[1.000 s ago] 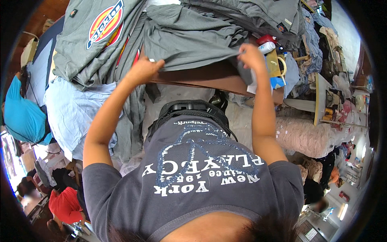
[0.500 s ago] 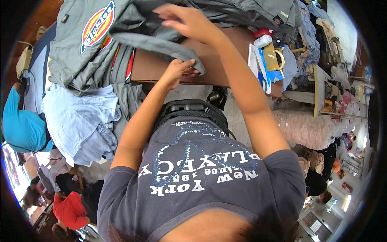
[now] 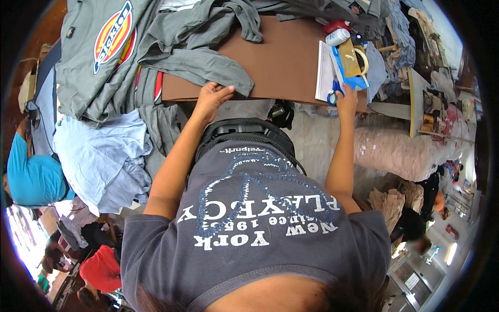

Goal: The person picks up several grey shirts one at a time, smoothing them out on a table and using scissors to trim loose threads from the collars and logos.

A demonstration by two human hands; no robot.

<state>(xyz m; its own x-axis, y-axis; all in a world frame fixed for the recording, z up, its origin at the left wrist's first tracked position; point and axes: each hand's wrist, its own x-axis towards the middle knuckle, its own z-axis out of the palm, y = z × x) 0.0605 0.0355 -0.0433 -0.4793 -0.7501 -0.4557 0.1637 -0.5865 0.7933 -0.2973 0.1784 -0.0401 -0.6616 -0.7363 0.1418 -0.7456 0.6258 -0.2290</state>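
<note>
A grey knit garment (image 3: 182,34) lies across the brown tabletop (image 3: 291,57), with one sleeve (image 3: 223,70) stretched toward the front edge. My left hand (image 3: 212,101) is at the lower edge of this sleeve, thumb and fingers closed at the cloth. At the right end of the table, my right hand (image 3: 346,100) has its fingers on the blue handles of a pair of scissors (image 3: 333,96). The scissors lie over a white paper pad (image 3: 324,73). To the left spreads a grey sweatshirt (image 3: 80,67) with a large red, yellow and blue printed emblem.
Beside the pad are a tape roll (image 3: 362,61), a white bottle (image 3: 338,36) and a red object (image 3: 337,25). Light blue cloth (image 3: 101,156) hangs at the left. A pale wrapped bundle (image 3: 397,148) stands at the right. People in blue (image 3: 39,177) and red (image 3: 101,268) work nearby.
My right hand has gone from above the grey garment to the scissors at the right. The raised sleeve now lies flat on the table, with my left hand still at its edge.
</note>
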